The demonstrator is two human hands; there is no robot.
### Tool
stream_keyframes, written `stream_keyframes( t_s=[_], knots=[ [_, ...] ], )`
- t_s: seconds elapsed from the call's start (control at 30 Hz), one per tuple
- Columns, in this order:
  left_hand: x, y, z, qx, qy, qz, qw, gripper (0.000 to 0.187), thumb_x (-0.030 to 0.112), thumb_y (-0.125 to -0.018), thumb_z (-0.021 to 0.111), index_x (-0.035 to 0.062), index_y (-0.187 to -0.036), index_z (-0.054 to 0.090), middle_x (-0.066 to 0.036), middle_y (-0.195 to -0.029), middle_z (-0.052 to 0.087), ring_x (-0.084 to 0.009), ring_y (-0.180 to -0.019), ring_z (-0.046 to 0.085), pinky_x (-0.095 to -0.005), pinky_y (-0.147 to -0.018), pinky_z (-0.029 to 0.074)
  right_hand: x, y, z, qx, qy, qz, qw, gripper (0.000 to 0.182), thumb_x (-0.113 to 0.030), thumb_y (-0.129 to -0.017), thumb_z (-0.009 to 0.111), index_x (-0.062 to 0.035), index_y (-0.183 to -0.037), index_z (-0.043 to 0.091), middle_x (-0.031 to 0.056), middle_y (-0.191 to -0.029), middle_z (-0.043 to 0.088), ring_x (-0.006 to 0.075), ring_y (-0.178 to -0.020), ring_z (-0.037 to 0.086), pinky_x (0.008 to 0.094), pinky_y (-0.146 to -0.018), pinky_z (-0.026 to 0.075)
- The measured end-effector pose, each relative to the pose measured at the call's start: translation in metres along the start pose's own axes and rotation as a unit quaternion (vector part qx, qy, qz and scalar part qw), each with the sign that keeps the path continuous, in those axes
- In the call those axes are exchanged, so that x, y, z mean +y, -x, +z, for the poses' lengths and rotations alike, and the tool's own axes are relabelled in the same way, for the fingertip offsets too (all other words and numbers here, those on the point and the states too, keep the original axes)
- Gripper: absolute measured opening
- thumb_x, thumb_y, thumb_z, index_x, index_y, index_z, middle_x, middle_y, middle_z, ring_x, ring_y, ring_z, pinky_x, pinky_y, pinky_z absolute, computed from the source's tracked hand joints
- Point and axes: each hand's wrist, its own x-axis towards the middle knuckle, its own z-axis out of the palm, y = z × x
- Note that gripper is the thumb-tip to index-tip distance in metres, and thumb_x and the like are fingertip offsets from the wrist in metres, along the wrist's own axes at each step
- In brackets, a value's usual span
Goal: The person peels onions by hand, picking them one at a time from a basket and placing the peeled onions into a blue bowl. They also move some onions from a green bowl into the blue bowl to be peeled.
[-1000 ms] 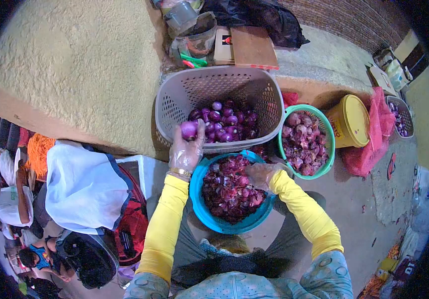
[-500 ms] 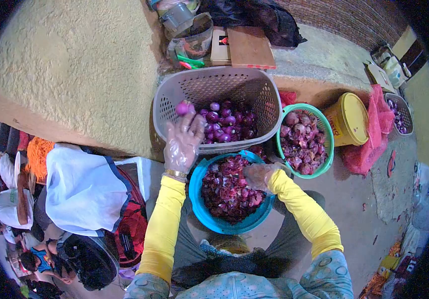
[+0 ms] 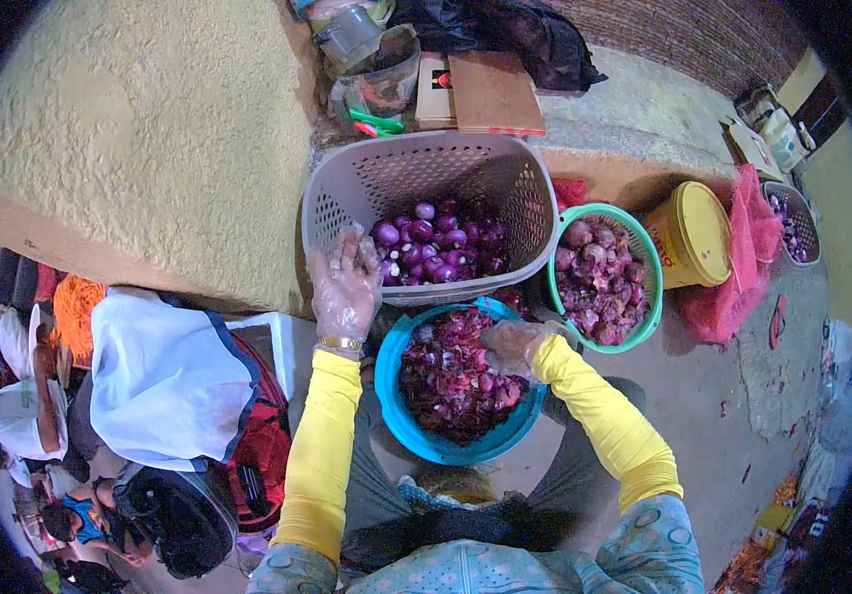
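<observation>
My left hand (image 3: 345,287), in a clear plastic glove, is at the front left rim of the grey basket (image 3: 332,178). Its fingers are spread and nothing is in them. Peeled purple onions (image 3: 451,238) lie in the basket beside it. My right hand (image 3: 513,348), gloved too, is over the right side of a blue basin (image 3: 386,381) between my knees. Its fingers are curled together, and what they hold, if anything, is hidden. Onion skins and onions (image 3: 455,386) fill the basin. Unpeeled red onions (image 3: 604,282) are in a green basket (image 3: 656,302) to the right.
A yellow lidded bucket (image 3: 701,233) and a red mesh sack (image 3: 743,267) stand right of the green basket. Behind the grey basket are a brown board (image 3: 497,91) and plastic containers (image 3: 386,74). At left lie a white cloth (image 3: 170,376) and a red bag (image 3: 262,445); a person sits beyond.
My left hand has let go of a peeled onion, which was in the air above the basket and is now among the others. The hand has drawn back slightly left. My right hand has barely moved.
</observation>
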Motion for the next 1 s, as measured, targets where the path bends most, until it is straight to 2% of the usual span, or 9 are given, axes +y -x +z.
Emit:
stream_keyframes(
  t_s=[0.07,0.1,0.17,0.2,0.27,0.6,0.67,0.8,1.0],
  knots=[
    [0.001,-0.001,-0.003,0.009,-0.004,0.010,1.000,0.051,0.052,-0.107,0.044,0.0045,-0.120,0.059,-0.013,-0.121,0.064,-0.0288,-0.100,0.063,-0.0402,-0.088,0.053,0.010,0.001,0.014,0.138,-0.117,-0.047,0.982,0.038,-0.040,-0.100,0.048,-0.0066,-0.114,0.059,0.0209,-0.103,0.069,0.0426,-0.099,0.067,0.0554,-0.084,0.052],
    [0.000,-0.001,-0.002,0.009,-0.004,0.010,1.000,0.051,0.052,-0.107,0.044,0.0045,-0.120,0.059,-0.013,-0.121,0.064,-0.0288,-0.100,0.063,-0.0402,-0.088,0.053,0.004,0.004,0.006,0.138,-0.116,-0.047,0.982,0.038,-0.040,-0.100,0.048,-0.0066,-0.114,0.059,0.0209,-0.103,0.069,0.0426,-0.099,0.067,0.0554,-0.084,0.052],
    [0.000,0.000,-0.002,0.017,-0.003,0.006,1.000,0.050,0.051,-0.107,0.044,0.0044,-0.118,0.059,-0.013,-0.120,0.064,-0.0287,-0.101,0.062,-0.0405,-0.089,0.053,-0.031,0.018,-0.030,0.051,0.140,-0.062,0.987,0.039,-0.040,-0.099,0.048,-0.0058,-0.114,0.059,0.0215,-0.104,0.068,0.0435,-0.099,0.067,0.0572,-0.083,0.052],
    [-0.001,0.001,-0.001,0.017,-0.003,0.006,1.000,0.050,0.051,-0.107,0.044,0.0044,-0.118,0.059,-0.013,-0.120,0.064,-0.0287,-0.101,0.062,-0.0405,-0.089,0.053,-0.045,0.020,-0.044,0.051,0.140,-0.062,0.987,0.039,-0.040,-0.099,0.048,-0.0058,-0.114,0.059,0.0215,-0.104,0.068,0.0435,-0.099,0.067,0.0572,-0.083,0.052],
    [-0.001,0.001,0.002,0.033,0.004,-0.007,0.999,0.049,0.050,-0.108,0.043,0.0041,-0.116,0.059,-0.013,-0.118,0.064,-0.0283,-0.101,0.062,-0.0406,-0.090,0.052,-0.066,0.020,-0.063,-0.018,0.099,0.051,0.994,0.040,-0.040,-0.099,0.049,-0.0049,-0.115,0.060,0.0225,-0.104,0.068,0.0432,-0.099,0.067,0.0575,-0.083,0.052],
    [-0.003,0.001,-0.006,-0.019,-0.020,-0.032,0.999,0.051,0.049,-0.109,0.038,0.0035,-0.118,0.059,-0.013,-0.118,0.063,-0.0282,-0.101,0.061,-0.0414,-0.090,0.051,-0.019,0.002,-0.013,0.028,0.127,0.014,0.991,0.036,-0.035,-0.099,0.049,-0.0019,-0.109,0.061,0.0218,-0.097,0.068,0.0413,-0.093,0.068,0.0544,-0.081,0.053],
    [-0.007,0.006,0.003,0.006,-0.023,-0.027,0.999,0.050,0.048,-0.110,0.038,0.0036,-0.119,0.059,-0.012,-0.119,0.063,-0.0279,-0.101,0.061,-0.0404,-0.089,0.051,0.045,-0.022,0.050,0.190,-0.133,-0.128,0.964,0.035,-0.034,-0.099,0.049,-0.0025,-0.108,0.061,0.0215,-0.096,0.068,0.0405,-0.092,0.068,0.0538,-0.081,0.054],
    [-0.007,0.001,-0.003,-0.003,-0.027,-0.035,0.999,0.050,0.049,-0.109,0.040,0.0038,-0.119,0.059,-0.012,-0.119,0.063,-0.0275,-0.101,0.061,-0.0397,-0.089,0.051,0.040,-0.017,0.046,0.186,-0.064,-0.099,0.976,0.034,-0.034,-0.099,0.050,-0.0031,-0.109,0.061,0.0213,-0.097,0.068,0.0398,-0.093,0.068,0.0535,-0.082,0.054],
    [-0.011,-0.002,-0.008,-0.001,-0.048,-0.041,0.998,0.052,0.052,-0.106,0.047,0.0034,-0.120,0.059,-0.013,-0.118,0.063,-0.0275,-0.100,0.061,-0.0394,-0.088,0.052,0.052,-0.020,0.059,0.287,-0.166,-0.183,0.925,0.037,-0.036,-0.100,0.049,-0.0046,-0.111,0.065,0.0199,-0.100,0.071,0.0402,-0.097,0.069,0.0534,-0.085,0.056]
  ],
)
